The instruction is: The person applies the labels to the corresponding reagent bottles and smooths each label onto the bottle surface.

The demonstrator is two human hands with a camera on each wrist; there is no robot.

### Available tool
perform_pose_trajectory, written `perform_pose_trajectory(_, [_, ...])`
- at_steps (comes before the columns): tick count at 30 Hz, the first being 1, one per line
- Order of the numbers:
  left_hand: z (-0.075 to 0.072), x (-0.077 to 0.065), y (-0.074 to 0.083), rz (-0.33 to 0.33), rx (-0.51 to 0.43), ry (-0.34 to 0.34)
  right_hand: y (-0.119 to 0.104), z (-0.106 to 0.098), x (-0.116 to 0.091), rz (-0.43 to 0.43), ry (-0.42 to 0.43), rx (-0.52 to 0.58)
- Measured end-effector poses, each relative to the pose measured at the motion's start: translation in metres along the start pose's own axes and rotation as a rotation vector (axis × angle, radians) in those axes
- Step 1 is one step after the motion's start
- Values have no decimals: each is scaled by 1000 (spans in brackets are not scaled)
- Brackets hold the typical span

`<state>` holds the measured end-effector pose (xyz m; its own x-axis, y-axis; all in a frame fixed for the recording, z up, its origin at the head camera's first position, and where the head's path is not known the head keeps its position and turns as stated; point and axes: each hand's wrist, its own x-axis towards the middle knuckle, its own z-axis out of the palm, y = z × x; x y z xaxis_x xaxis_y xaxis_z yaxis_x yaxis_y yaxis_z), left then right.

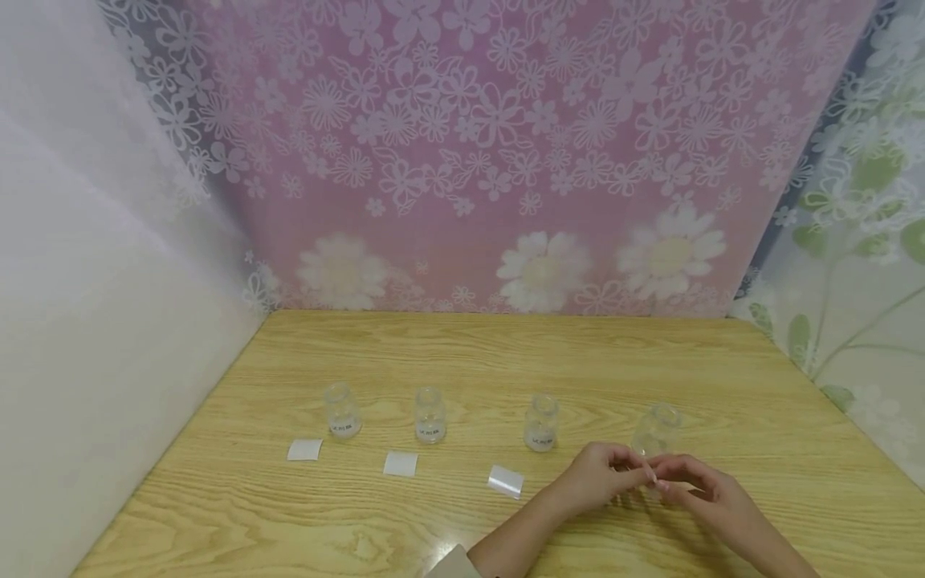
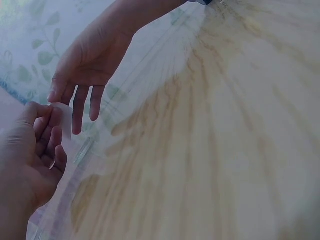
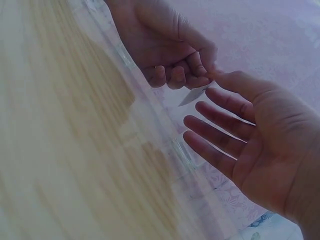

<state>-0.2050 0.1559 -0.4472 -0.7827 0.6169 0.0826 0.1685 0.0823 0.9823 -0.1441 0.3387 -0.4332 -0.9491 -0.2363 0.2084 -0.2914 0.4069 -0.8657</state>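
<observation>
In the head view, my left hand (image 1: pixel 594 479) and right hand (image 1: pixel 711 491) meet at the right front of the table. Between them is a small white label (image 2: pixel 65 117), seen nearly edge-on. My left thumb and forefinger pinch it, the other fingers curled below. The right thumb and forefinger pinch its edge close to the left fingertips, the remaining right fingers spread loosely. Just behind the hands stands a clear glass jar (image 1: pixel 658 429), its lower part overlapped by the fingers. A similar jar (image 1: pixel 541 423) with printed lettering low on its side stands to its left.
Farther left along the row are two more lettered glass jars, a middle one (image 1: pixel 430 416) and an end one (image 1: pixel 342 411). Three white pieces lie in front: one at left (image 1: pixel 304 449), one in the middle (image 1: pixel 401 463), a shiny one (image 1: pixel 506 481). Flowered curtains (image 1: pixel 499 160) enclose the wooden table (image 1: pixel 289 522).
</observation>
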Motion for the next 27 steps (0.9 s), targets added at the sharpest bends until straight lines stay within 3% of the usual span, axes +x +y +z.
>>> perform_pose_trajectory(8, [0,0,0,23,45,20,1,0,0,-32,80,-90])
perform_pose_trajectory(14, [0,3,-3,42,26,70,2,-2,0,-66,152,-88])
perform_pose_trajectory(27, [-1,3,-5,-4,51,215,0,-7,0,48,284,-116])
